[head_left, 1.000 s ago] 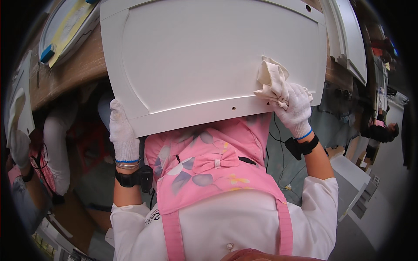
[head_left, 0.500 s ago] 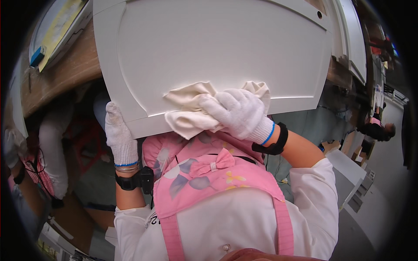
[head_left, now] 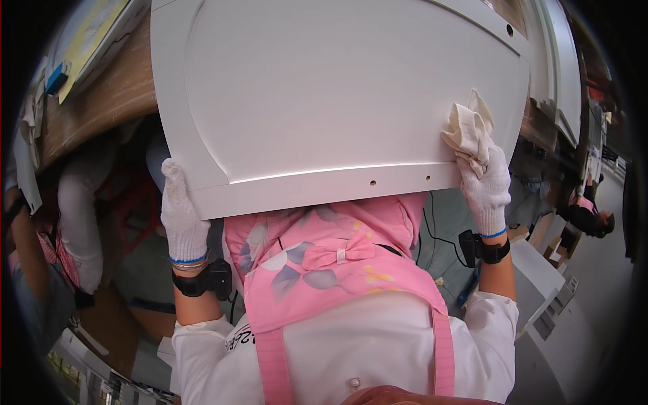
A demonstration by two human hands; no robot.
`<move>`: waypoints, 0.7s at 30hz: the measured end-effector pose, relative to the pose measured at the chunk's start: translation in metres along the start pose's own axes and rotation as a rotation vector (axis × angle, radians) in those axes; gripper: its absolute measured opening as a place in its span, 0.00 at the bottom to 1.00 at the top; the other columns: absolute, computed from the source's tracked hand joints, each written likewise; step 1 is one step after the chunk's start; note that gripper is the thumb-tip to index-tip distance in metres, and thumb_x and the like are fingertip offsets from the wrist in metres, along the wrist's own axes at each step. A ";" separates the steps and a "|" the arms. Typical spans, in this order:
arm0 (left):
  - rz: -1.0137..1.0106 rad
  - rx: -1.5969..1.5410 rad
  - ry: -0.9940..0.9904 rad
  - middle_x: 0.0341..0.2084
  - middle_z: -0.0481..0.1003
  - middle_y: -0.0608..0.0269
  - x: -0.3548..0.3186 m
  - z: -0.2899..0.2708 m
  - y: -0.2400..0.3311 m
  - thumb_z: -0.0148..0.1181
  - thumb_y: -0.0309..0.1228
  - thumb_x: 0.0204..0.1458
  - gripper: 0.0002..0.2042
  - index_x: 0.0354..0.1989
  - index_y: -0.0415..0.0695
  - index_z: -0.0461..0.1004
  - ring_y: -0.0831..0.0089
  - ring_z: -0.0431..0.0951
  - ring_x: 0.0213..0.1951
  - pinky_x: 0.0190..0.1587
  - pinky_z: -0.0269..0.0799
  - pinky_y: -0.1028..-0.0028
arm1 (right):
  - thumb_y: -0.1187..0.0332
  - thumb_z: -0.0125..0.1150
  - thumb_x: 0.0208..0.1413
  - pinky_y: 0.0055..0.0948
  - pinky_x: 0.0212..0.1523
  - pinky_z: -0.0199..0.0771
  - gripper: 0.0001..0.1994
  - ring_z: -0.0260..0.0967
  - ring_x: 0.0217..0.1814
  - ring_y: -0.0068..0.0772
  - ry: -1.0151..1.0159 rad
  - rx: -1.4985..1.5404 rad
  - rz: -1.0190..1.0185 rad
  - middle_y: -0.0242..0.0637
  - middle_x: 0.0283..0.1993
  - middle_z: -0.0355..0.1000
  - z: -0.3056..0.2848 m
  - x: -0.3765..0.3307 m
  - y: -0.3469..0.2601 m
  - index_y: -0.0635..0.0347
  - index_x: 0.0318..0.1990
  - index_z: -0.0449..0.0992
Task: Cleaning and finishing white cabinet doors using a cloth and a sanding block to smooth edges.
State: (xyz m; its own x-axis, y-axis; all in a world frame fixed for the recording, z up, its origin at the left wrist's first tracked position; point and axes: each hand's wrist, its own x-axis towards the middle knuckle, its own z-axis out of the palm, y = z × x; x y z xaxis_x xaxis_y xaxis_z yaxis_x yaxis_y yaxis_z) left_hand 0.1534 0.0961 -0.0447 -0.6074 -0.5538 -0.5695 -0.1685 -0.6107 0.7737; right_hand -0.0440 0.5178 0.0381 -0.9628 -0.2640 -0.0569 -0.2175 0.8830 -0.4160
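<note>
A large white panel [head_left: 337, 101] with a raised frame and a recessed middle lies in front of me, its near edge jutting over my lap. My left hand [head_left: 182, 212], in a white knitted glove, grips the panel's near left corner; part of its fingers is hidden. At the near right corner is my right hand [head_left: 487, 192], gloved alike. It holds a crumpled cream cloth [head_left: 469, 131] against the panel's frame, with the cloth bunched over the fingers. Two small holes show along the near edge, and another is at the far right.
The panel rests on a brown worktable [head_left: 108, 101]. White boards [head_left: 550, 61] stand at the right. A blue block [head_left: 57, 78] sits by a yellow strip [head_left: 91, 44] at the far left. Another person's sleeve [head_left: 81, 209] shows at left; a person [head_left: 587, 212] is farther off at right.
My right hand has moved right with the cloth, from the middle of the near edge to the right corner. The panel has shifted slightly right. My left hand keeps its place at the corner.
</note>
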 end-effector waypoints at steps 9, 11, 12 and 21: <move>-0.019 0.056 -0.113 0.52 0.73 0.57 -0.008 0.008 0.015 0.50 0.44 0.65 0.24 0.61 0.37 0.65 0.67 0.77 0.51 0.53 0.75 0.67 | 0.68 0.74 0.40 0.43 0.49 0.71 0.37 0.70 0.48 0.51 -0.190 -0.390 -0.331 0.45 0.47 0.71 0.030 0.018 -0.093 0.56 0.62 0.67; -0.029 0.061 -0.076 0.51 0.74 0.58 -0.005 0.001 0.008 0.51 0.40 0.65 0.21 0.60 0.38 0.66 0.67 0.77 0.51 0.52 0.76 0.67 | 0.65 0.74 0.41 0.42 0.44 0.70 0.36 0.71 0.44 0.48 -0.165 -0.318 -0.450 0.42 0.44 0.71 0.035 0.018 -0.106 0.56 0.61 0.67; -0.040 0.023 -0.115 0.51 0.74 0.57 -0.008 0.004 0.009 0.51 0.38 0.66 0.19 0.59 0.38 0.67 0.68 0.77 0.51 0.52 0.76 0.67 | 0.62 0.73 0.42 0.41 0.38 0.69 0.35 0.71 0.40 0.44 -0.138 -0.275 -0.557 0.39 0.41 0.71 0.036 0.020 -0.110 0.56 0.60 0.67; -0.143 -0.120 -0.325 0.57 0.69 0.51 -0.017 -0.009 0.019 0.49 0.43 0.66 0.29 0.66 0.34 0.56 0.64 0.74 0.56 0.57 0.72 0.67 | 0.75 0.68 0.42 0.45 0.61 0.68 0.25 0.66 0.62 0.56 -0.219 -0.057 -0.559 0.51 0.61 0.65 0.022 0.042 -0.120 0.63 0.53 0.75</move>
State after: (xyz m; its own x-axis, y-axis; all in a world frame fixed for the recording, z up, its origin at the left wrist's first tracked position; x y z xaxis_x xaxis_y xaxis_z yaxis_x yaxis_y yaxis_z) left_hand 0.1675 0.0893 -0.0226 -0.8020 -0.2617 -0.5369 -0.1889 -0.7416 0.6437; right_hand -0.0545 0.3924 0.0660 -0.6460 -0.7627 -0.0315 -0.6953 0.6049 -0.3882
